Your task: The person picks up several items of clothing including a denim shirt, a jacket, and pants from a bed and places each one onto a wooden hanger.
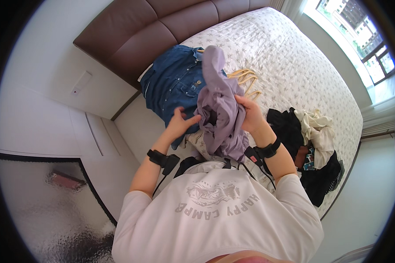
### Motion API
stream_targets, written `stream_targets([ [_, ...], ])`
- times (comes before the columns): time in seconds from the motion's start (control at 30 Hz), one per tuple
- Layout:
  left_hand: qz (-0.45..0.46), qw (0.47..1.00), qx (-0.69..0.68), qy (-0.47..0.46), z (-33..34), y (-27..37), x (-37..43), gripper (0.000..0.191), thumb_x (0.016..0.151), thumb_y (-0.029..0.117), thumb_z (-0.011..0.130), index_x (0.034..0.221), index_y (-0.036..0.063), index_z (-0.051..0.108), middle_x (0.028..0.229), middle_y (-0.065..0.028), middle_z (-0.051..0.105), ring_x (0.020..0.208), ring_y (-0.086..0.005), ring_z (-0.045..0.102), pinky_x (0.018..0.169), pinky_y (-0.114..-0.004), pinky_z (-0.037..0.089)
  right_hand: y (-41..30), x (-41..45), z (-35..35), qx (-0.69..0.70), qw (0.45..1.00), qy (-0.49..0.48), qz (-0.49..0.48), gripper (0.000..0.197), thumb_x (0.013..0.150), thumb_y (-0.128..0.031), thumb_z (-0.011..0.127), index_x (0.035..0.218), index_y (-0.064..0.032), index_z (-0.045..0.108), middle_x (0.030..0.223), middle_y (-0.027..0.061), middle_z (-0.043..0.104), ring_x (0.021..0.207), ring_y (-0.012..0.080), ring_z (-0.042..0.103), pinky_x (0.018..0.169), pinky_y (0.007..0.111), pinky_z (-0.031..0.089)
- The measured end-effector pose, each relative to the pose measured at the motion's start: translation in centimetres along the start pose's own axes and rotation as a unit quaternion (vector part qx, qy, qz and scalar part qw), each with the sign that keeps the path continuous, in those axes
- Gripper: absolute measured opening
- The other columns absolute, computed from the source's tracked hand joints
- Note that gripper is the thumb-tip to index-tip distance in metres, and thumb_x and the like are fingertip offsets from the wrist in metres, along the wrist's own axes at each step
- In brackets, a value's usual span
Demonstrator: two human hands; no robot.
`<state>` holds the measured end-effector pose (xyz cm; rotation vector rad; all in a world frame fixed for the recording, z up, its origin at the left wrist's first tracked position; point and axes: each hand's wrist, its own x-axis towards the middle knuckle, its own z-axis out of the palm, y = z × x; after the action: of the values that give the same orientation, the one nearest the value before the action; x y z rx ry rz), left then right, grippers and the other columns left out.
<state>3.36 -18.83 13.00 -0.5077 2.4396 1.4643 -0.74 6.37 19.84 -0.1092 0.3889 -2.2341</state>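
Note:
My right hand (251, 113) grips the right side of a bunched purple garment (222, 108), which is held up over the near edge of the bed. At the garment's left side is my left hand (181, 123), its fingers apart and the thumb at the fabric's edge. A blue denim shirt (174, 82) with a buttoned front lies spread on the bed, partly behind the purple cloth. Several yellowish hangers (245, 77) lie beyond the garment, partly hidden by it.
A heap of clothes with a black garment (284, 126) and a cream garment (319, 131) lies on the patterned bedspread (293, 72) at the right. A brown padded headboard (135, 36) stands at the far side. White cabinetry (62, 131) is at the left.

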Motion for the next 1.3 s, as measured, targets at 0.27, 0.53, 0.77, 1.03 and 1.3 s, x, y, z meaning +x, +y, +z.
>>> stream_targets([
  [0.27, 0.46, 0.866, 0.174, -0.091, 3.1, -4.6, 9.0, 0.051, 0.081, 0.023, 0.062, 0.124, -0.0004, 0.046, 0.122, -0.0162, 0.052, 0.117, -0.0272, 0.047, 0.099, -0.036, 0.035, 1.7, -0.5, 3.7, 0.008, 0.994, -0.088, 0.057, 0.039, 0.086, -0.013, 0.046, 0.121, 0.0065, 0.049, 0.116, 0.0178, 0.058, 0.105, 0.0261, 0.057, 0.095, 0.037, 0.043],
  [0.53, -0.012, 0.979, 0.014, -0.202, -7.0, -0.4, 4.2, 0.024, 0.076, 0.015, 0.053, 0.09, -0.0031, 0.062, 0.079, -0.0031, 0.059, 0.073, -0.0149, 0.055, 0.069, -0.027, 0.045, -3.7, -2.8, -6.7, -0.084, 0.946, 0.292, -0.109, 0.034, 0.093, -0.021, 0.043, 0.116, 0.0015, 0.054, 0.114, 0.0129, 0.06, 0.102, 0.023, 0.058, 0.095, 0.037, 0.044],
  [0.77, 0.15, 0.983, 0.095, -0.034, -10.7, -0.6, -0.4, 0.024, 0.075, 0.006, 0.056, 0.096, -0.0029, 0.06, 0.082, -0.0094, 0.064, 0.077, -0.0141, 0.057, 0.073, -0.028, 0.046, 1.2, -1.5, -22.8, -0.319, 0.794, 0.504, 0.12, 0.02, 0.084, -0.021, 0.058, 0.097, -0.0063, 0.062, 0.085, 0.0039, 0.06, 0.075, 0.0136, 0.059, 0.066, 0.029, 0.05],
  [1.03, 0.128, 0.978, 0.075, 0.147, -7.3, -3.0, -0.3, 0.032, 0.081, 0.013, 0.059, 0.108, -0.0028, 0.054, 0.095, -0.0161, 0.064, 0.087, -0.021, 0.061, 0.078, -0.031, 0.046, 3.3, 6.1, -31.7, -0.585, 0.602, 0.533, 0.109, 0.037, 0.074, -0.019, 0.062, 0.104, 0.0019, 0.059, 0.097, 0.0202, 0.064, 0.091, 0.0319, 0.062, 0.078, 0.037, 0.049],
  [1.3, -0.251, 0.897, -0.362, 0.045, -8.8, -7.9, -0.4, 0.057, 0.085, 0.03, 0.063, 0.121, -0.0118, 0.048, 0.11, -0.0169, 0.061, 0.097, -0.0276, 0.06, 0.084, -0.032, 0.046, 6.6, 6.3, -33.0, -0.584, 0.543, 0.595, 0.103, 0.033, 0.078, -0.014, 0.056, 0.107, 0.0013, 0.053, 0.103, 0.0265, 0.06, 0.1, 0.0398, 0.058, 0.087, 0.044, 0.045],
])
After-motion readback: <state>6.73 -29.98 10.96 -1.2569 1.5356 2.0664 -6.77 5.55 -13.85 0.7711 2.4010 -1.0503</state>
